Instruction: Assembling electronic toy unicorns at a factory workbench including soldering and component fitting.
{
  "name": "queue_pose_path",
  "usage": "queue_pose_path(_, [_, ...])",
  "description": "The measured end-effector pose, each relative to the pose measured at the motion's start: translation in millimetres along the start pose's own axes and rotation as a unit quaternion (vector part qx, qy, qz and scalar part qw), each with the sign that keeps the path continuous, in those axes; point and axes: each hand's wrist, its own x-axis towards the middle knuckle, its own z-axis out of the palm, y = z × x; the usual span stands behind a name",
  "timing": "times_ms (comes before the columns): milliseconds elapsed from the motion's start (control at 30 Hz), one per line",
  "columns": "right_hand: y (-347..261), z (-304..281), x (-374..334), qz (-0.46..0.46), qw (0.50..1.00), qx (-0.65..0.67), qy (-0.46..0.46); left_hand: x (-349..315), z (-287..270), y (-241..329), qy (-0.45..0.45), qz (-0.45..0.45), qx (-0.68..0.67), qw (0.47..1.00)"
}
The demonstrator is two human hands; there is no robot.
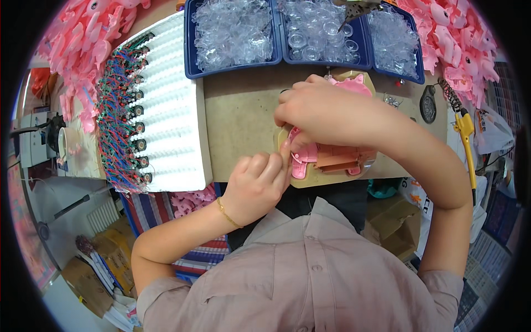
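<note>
Pink shell (pixel 299 169) touches curled left hand (pixel 258 185) and right hand (pixel 307 113), grips unclear, near blue bins (pixel 238 70).

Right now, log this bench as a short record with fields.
Hands: left hand at the left edge of the pink shell; right hand over it; grips unclear
Support: tan board under the pink shell
Far side: three blue bins of clear parts
Left: foam block, wired parts along its left side
Right: yellow tool
</note>
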Motion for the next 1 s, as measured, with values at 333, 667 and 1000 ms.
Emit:
queue_pose_path(333, [8, 5, -18, -0.015, 0.995, 0.052, 0.080, 4, -2, -6, 0.000, -0.036, -0.139, 0.990])
queue_pose_path(667, [16, 20, -132, 0.144, 0.888, 0.299, 0.319, 68, -39, -26, -0.109, -0.097, -0.215, 0.966])
queue_pose_path(1000, [13, 54, -118, 0.103, 0.857, 0.376, 0.336, 84, 6, -3, -0.045, -0.396, -0.571, 0.718])
